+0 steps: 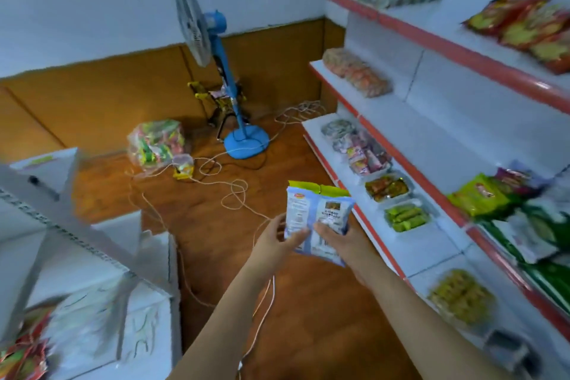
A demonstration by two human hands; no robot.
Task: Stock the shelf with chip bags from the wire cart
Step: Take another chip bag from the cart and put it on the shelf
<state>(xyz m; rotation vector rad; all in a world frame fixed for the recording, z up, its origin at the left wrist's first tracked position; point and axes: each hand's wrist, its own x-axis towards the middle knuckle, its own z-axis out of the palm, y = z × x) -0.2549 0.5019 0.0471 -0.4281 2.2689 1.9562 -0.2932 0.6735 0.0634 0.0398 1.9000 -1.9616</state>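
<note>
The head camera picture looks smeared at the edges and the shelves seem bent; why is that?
Head view: wide-angle lens bows the shelves and wall lines; motion blur smears the right-side packets and lower-left boxes; the chip bag held by both hands, left and right, is sharpest; lighting is flat and bluish.

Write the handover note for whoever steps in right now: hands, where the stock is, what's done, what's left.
Left hand: holds the chip bag by its lower left edge.
Right hand: grips the same bag from the lower right.
The bag is in the air over the floor, just left of the shelf unit, its back panel facing the camera.
Done: green and other bags already lie on the shelves to the right.
Left: set this bag on a shelf. The wire cart cannot be made out clearly, so remaining stock is unknown.
</note>
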